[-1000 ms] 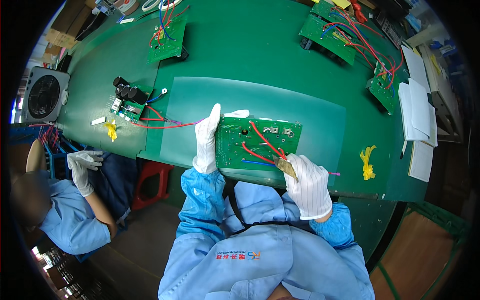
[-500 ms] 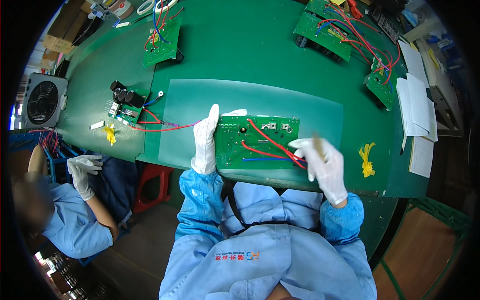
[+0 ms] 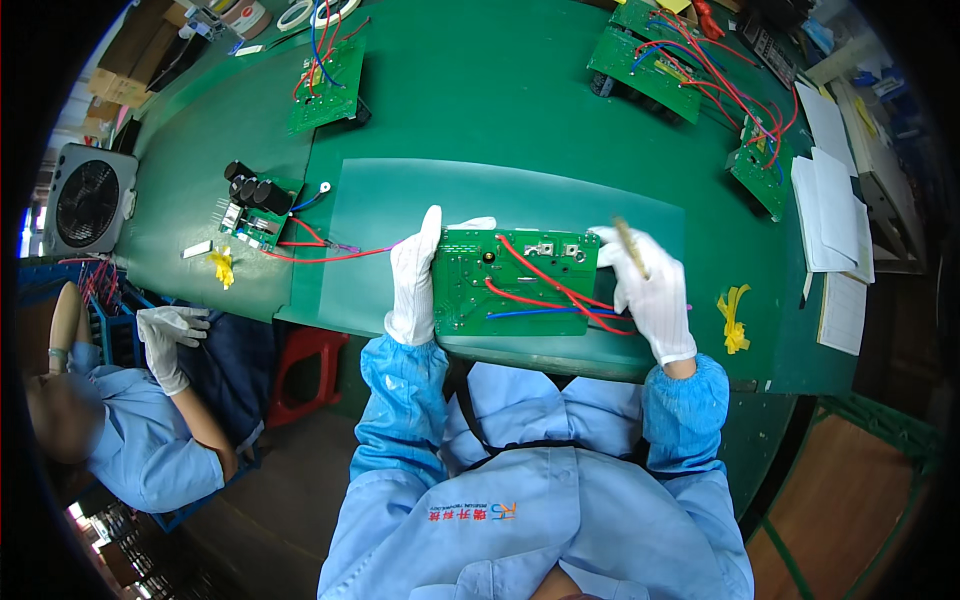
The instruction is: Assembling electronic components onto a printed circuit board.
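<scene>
In front of me, a green circuit board (image 3: 520,285) is held up near the table's front edge, its soldered face toward me. Red wires and a blue wire (image 3: 535,311) run across it to its lower right. My left hand (image 3: 414,280), in a white glove, grips the board's left edge, with fingers reaching behind its top. My right hand (image 3: 648,295), also gloved, is at the right edge beside the wires. It is closed round a slim tan stick-like tool (image 3: 631,250) that points up; its exact kind is unclear. Whether the right fingers also touch the board is hard to tell.
Left of me stands another board with black capacitors (image 3: 262,195). More wired boards lie at the far left (image 3: 330,85) and far right (image 3: 655,75). Yellow ties (image 3: 735,318) and papers (image 3: 830,215) are on the right. A co-worker (image 3: 150,420) sits at left near a fan (image 3: 88,200).
My right hand has moved up to the board's right edge, and the tan tool has risen with it. The wire ends have shifted slightly right. My left hand stays on the board.
</scene>
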Demonstrator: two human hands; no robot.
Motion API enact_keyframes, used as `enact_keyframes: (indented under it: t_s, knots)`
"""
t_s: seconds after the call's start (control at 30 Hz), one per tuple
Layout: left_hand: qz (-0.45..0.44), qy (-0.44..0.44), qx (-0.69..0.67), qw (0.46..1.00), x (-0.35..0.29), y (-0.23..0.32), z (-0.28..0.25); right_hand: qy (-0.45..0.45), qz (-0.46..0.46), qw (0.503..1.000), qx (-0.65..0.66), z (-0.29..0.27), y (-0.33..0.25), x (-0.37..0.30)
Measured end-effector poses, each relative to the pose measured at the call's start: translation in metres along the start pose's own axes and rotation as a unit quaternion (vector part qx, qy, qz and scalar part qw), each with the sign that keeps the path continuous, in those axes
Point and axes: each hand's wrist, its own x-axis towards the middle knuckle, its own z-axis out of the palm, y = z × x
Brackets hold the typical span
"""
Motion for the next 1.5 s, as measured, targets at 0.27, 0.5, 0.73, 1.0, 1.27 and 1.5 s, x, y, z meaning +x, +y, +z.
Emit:
enact_keyframes:
  t_s: [0.27, 0.5, 0.73, 1.0, 1.27, 1.5]
  knots:
    - [0.010, 0.003, 0.012, 1.000, 0.000, 0.001, 0.002, 0.056, 0.059, 0.997, -0.009, 0.006, -0.006, -0.001]
    - [-0.007, 0.013, 0.001, 1.000, 0.000, 0.005, 0.006, 0.050, -0.016, 0.999, -0.010, -0.008, 0.007, -0.001]
    - [-0.025, 0.009, -0.024, 0.999, -0.001, 0.006, 0.004, -0.077, 0.008, 0.997, 0.005, -0.024, 0.011, -0.013]
    - [-0.024, 0.004, -0.034, 0.999, 0.000, 0.006, 0.005, -0.105, -0.024, 0.993, -0.042, -0.028, 0.005, -0.013]
    - [-0.049, 0.016, -0.050, 0.997, -0.002, 0.008, 0.006, -0.059, -0.111, 0.987, -0.103, -0.023, 0.016, -0.016]
    - [-0.023, 0.011, -0.022, 0.999, -0.005, -0.001, -0.001, -0.018, -0.131, 0.981, -0.142, -0.015, 0.010, -0.024]
